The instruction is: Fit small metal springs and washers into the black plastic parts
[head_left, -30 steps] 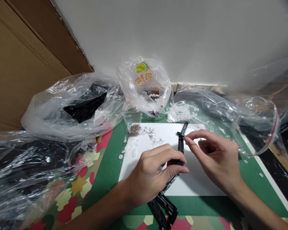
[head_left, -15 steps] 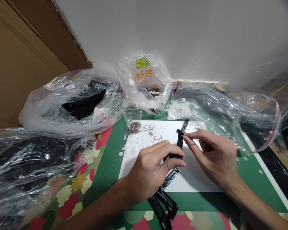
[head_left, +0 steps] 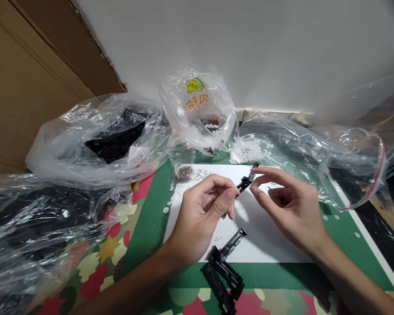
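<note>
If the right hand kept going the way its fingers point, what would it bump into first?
Probably the small black part held by the left hand. The right hand points left toward it, fingertips right beside it or already touching; depth is hard to judge. Past it come the left hand's own fingers.

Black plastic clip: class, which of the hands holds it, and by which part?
The left hand pinches the black plastic clip by its near end; right hand fingertips touch its far end.

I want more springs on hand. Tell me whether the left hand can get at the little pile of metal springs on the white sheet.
Probably yes. The pile of metal springs lies uncovered just beyond the left hand, but that hand pinches a black plastic part, so its fingertips are busy.
</note>
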Motion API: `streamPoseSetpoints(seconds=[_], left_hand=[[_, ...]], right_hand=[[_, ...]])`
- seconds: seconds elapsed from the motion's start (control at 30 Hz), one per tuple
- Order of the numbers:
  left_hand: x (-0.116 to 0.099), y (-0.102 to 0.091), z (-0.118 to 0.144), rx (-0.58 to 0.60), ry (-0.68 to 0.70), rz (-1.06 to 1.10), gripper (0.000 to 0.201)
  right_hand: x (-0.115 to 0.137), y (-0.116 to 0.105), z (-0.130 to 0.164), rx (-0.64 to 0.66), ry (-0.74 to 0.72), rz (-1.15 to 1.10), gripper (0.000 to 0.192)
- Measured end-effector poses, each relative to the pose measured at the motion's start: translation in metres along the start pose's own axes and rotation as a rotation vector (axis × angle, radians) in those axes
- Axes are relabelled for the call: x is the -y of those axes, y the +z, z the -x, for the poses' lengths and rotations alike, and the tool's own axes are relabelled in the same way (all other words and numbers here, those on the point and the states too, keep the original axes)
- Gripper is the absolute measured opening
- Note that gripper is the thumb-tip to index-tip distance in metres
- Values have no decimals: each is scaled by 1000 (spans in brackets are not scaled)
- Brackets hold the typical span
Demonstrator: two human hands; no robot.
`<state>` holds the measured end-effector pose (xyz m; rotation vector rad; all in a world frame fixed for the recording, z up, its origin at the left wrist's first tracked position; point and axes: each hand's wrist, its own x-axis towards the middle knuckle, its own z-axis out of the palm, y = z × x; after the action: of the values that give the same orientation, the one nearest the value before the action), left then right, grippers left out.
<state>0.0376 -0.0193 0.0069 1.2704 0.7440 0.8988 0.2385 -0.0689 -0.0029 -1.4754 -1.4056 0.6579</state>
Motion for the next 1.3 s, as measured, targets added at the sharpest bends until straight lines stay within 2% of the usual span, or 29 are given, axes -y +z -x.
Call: streamPoseSetpoints(seconds=[0.07, 0.17, 0.23, 0.33, 0.47, 0.53, 0.6, 0.73, 0.83, 0.9, 1.0, 1.07, 1.17, 1.3], left_hand=[[1, -1, 0, 26, -7, 3, 21], [1, -2, 2, 53, -13, -51, 24], [0, -4, 3, 61, -15, -153, 24], [3, -7, 3, 112, 26, -398, 24], [15, -11, -2, 230, 318, -756, 19], [21, -13, -5, 250, 459, -877, 16], [25, -14, -8, 257, 557, -955, 15], [27, -16, -14, 281, 672, -1063, 12], [26, -16, -15, 300, 706, -1122, 14], [26, -15, -14, 315, 716, -1158, 16], [25, -15, -13, 334, 735, -1211, 19], [24, -16, -13, 344, 756, -1233, 22], [23, -17, -13, 365, 782, -1248, 28], [23, -17, -14, 375, 808, -1264, 29]], right_hand=[[-3, -3, -3, 37, 13, -33, 35], [-8, -9, -7, 87, -52, -9, 20], [-11, -14, -10, 114, -114, 36, 12], [-15, -20, -13, 197, -206, 119, 11], [-21, -23, -16, 297, -256, 214, 12], [-21, -25, -16, 335, -221, 241, 15], [-18, -28, -16, 353, -164, 230, 25], [-12, -32, -14, 222, -48, 70, 24], [-13, -29, -14, 125, 30, -142, 40], [-17, -24, -14, 100, 41, -207, 42], [-20, -17, -13, 81, 7, -110, 44], [-19, -13, -10, 96, 36, -55, 46], [-16, -10, -5, 137, 85, -68, 47], [-17, -5, -2, 150, 65, -94, 45]])
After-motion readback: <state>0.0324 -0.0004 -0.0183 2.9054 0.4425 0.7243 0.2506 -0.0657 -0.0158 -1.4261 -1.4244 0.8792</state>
